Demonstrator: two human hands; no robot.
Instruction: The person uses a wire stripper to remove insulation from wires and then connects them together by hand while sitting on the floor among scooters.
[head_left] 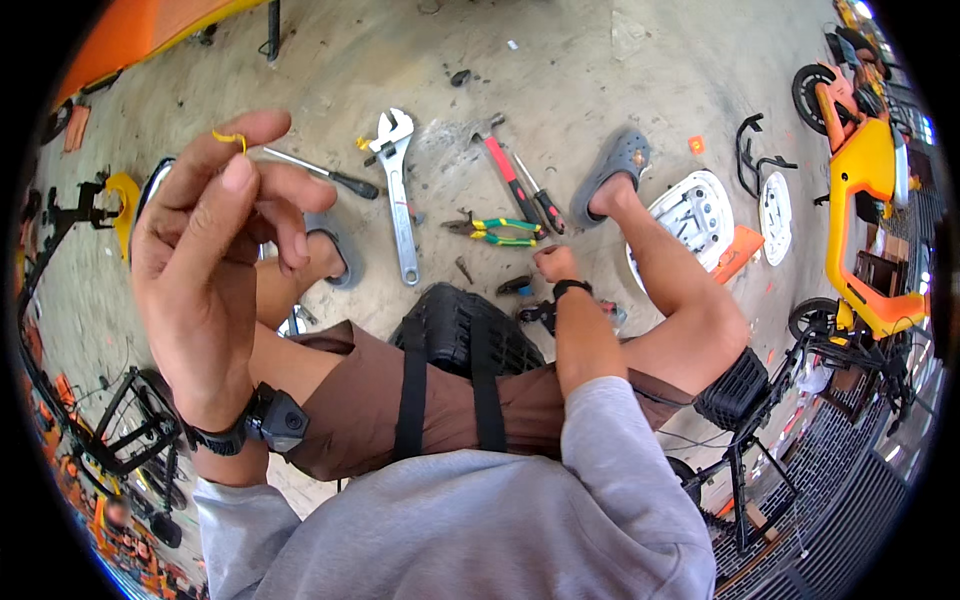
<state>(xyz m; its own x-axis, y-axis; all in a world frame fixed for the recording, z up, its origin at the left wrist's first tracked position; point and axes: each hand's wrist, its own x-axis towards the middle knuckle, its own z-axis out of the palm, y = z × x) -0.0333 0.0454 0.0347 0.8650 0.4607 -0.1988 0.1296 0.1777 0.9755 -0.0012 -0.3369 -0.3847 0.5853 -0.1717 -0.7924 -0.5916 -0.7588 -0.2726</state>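
Note:
My left hand [215, 225] is raised close to the camera at the left, its thumb and forefinger pinched on a thin, curved yellow strip [230, 138]. Lower down, my right hand [555, 263] is closed near the floor; whether anything is in it is hidden. Just beyond that hand lie green-and-yellow-handled pliers [503, 230]. A red-handled hammer [505, 165] and a screwdriver [540, 193] rest side by side past the pliers. Between my feet is a large adjustable wrench [398, 195]. Another screwdriver [325, 173] with a black handle points toward my left hand.
A black ribbed case [455, 325] sits before my lap. White plastic covers [690, 225] lie beside my right leg, with a black bracket [755, 155] beyond. A yellow-orange scooter frame [850, 220] stands at the far right, and a black bike frame [100, 440] at the left.

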